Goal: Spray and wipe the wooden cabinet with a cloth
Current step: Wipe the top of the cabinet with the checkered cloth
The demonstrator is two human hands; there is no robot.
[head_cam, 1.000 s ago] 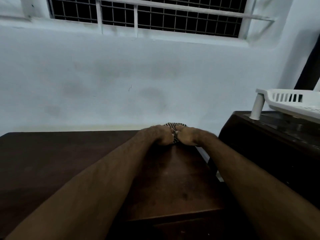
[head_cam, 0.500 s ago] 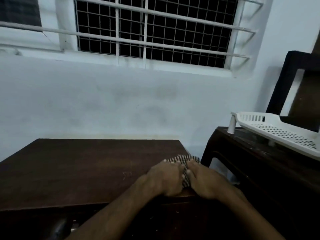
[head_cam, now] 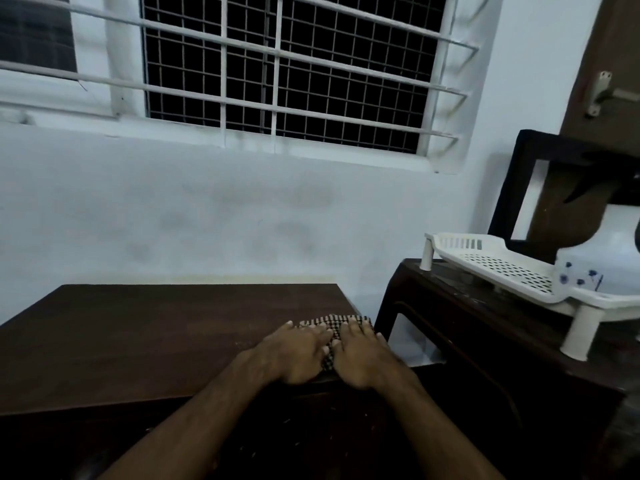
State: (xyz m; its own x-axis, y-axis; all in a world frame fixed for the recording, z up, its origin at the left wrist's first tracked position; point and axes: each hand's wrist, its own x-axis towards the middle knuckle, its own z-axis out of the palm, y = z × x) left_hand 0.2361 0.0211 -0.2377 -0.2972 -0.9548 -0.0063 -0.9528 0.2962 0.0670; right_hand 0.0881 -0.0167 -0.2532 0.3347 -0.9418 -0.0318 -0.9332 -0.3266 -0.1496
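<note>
Head view, left hand (head_cam: 294, 355) and right hand (head_cam: 363, 358) flat, open, pressing one cloth (head_cam: 332, 323), one cabinet (head_cam: 138, 337).

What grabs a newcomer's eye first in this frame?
Both hands, left and right, press flat side by side on a checked cloth at the right front corner of the dark cabinet. Above, a barred window, black outside, fills the pale wall. To the right, a white rack stands on a second dark table.
</note>
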